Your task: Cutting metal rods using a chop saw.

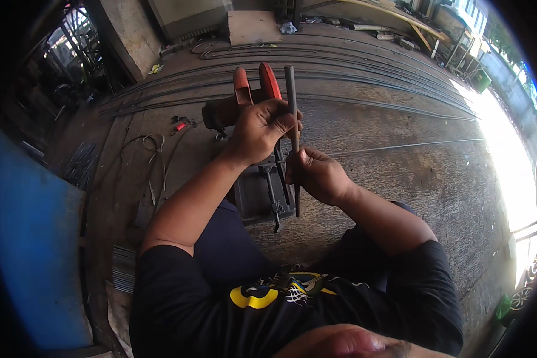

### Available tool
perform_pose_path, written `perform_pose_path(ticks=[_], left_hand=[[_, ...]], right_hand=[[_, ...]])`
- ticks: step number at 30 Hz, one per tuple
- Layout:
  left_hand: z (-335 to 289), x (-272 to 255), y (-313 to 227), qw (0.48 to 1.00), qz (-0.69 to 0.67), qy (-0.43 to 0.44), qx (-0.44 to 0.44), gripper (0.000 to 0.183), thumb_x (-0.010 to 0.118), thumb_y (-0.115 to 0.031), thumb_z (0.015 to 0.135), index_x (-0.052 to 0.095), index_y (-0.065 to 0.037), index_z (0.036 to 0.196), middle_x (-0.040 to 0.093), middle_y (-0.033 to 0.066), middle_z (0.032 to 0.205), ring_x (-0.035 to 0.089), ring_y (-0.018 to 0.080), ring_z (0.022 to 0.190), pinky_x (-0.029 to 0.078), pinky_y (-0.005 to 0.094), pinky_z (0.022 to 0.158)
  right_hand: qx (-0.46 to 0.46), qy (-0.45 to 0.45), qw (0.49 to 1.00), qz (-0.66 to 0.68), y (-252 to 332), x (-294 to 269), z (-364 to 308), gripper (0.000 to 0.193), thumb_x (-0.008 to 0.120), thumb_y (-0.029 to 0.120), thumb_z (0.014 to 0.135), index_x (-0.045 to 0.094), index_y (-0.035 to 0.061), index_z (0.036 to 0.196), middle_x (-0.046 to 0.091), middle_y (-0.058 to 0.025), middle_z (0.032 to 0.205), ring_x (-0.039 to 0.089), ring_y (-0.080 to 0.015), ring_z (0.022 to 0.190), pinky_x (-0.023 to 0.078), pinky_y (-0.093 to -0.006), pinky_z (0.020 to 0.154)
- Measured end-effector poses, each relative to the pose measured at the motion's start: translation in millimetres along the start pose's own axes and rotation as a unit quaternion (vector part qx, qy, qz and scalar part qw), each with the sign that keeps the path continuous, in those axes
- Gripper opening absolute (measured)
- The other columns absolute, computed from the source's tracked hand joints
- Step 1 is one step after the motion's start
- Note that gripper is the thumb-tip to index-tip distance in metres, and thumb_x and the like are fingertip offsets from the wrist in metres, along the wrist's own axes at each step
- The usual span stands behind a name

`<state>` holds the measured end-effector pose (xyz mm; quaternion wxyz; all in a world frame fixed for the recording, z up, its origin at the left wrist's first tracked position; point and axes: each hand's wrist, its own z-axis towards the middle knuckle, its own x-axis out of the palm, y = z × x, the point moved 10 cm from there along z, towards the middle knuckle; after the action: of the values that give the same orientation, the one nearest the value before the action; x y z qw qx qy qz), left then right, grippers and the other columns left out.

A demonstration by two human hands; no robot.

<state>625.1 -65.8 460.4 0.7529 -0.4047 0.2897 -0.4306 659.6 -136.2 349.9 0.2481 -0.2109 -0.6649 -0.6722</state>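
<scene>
A short grey metal rod [290, 89] stands nearly upright in the picture, gripped by both of my hands. My left hand [259, 132] is closed around its upper part, the thumb on the near side and fingertips showing to the right. Lower down, my right hand [319, 174] wraps the rod, with its thumb pointing up along it. The rod's lower end sticks out below that hand. Just behind and beneath my hands is a chop saw with a red guard [269, 82] and a dark base [259, 194]; my left hand and forearm hide part of it.
Several long thin metal bars [364, 67] lie across the worn floor beyond the saw. To the left are red-handled pliers [181, 126], a loose strap or cable [155, 143] and a blue panel [30, 238]. A flat board [252, 28] rests at the back.
</scene>
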Motion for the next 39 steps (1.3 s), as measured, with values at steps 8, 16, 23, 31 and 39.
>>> perform_pose_path(ticks=[8,16,23,31,39], left_hand=[[6,13,6,0.999,-0.027,0.018,-0.011,0.029,0.050,-0.023,0.096,0.058,0.004,0.099,0.061,0.0080,0.085,0.061,0.0162,0.079,0.051,0.0298,0.076],[8,19,8,0.999,-0.036,0.021,-0.022,0.028,0.048,-0.022,0.096,0.058,0.004,0.102,0.061,0.0080,0.085,0.061,0.0163,0.079,0.051,0.0302,0.076],[6,14,5,0.999,-0.031,0.005,-0.004,0.023,0.057,-0.019,0.092,0.058,0.003,0.098,0.060,0.0076,0.086,0.062,0.0157,0.079,0.052,0.0297,0.075],[3,4,1,1.000,-0.002,-0.002,0.008,0.018,0.059,-0.017,0.091,0.057,0.000,0.096,0.061,0.0061,0.085,0.062,0.0144,0.078,0.052,0.0295,0.075],[1,-6,4,0.999,-0.002,-0.032,-0.002,0.014,0.061,-0.011,0.090,0.057,0.000,0.097,0.061,0.0048,0.086,0.061,0.0117,0.080,0.052,0.0264,0.075]], right_hand=[[-0.014,-0.004,1.000,-0.023,3,-11,-2,0.027,0.050,0.029,0.096,0.050,0.0026,0.100,0.056,-0.0063,0.086,0.055,-0.0156,0.080,0.044,-0.0311,0.079],[-0.016,-0.019,0.999,-0.045,3,-16,-3,0.027,0.053,0.029,0.094,0.050,0.0032,0.100,0.055,-0.0050,0.086,0.054,-0.0147,0.080,0.044,-0.0304,0.079],[-0.006,-0.017,0.999,-0.048,0,-13,-2,0.027,0.048,0.031,0.096,0.051,0.0037,0.096,0.054,-0.0045,0.086,0.054,-0.0146,0.079,0.044,-0.0308,0.078],[0.018,-0.008,0.998,-0.053,-3,-6,0,0.031,0.047,0.034,0.096,0.052,0.0036,0.095,0.054,-0.0051,0.084,0.054,-0.0162,0.078,0.044,-0.0315,0.076],[-0.006,-0.015,0.999,-0.041,-4,-2,10,0.032,0.048,0.037,0.095,0.052,0.0047,0.094,0.054,-0.0053,0.082,0.053,-0.0171,0.077,0.043,-0.0325,0.075]])
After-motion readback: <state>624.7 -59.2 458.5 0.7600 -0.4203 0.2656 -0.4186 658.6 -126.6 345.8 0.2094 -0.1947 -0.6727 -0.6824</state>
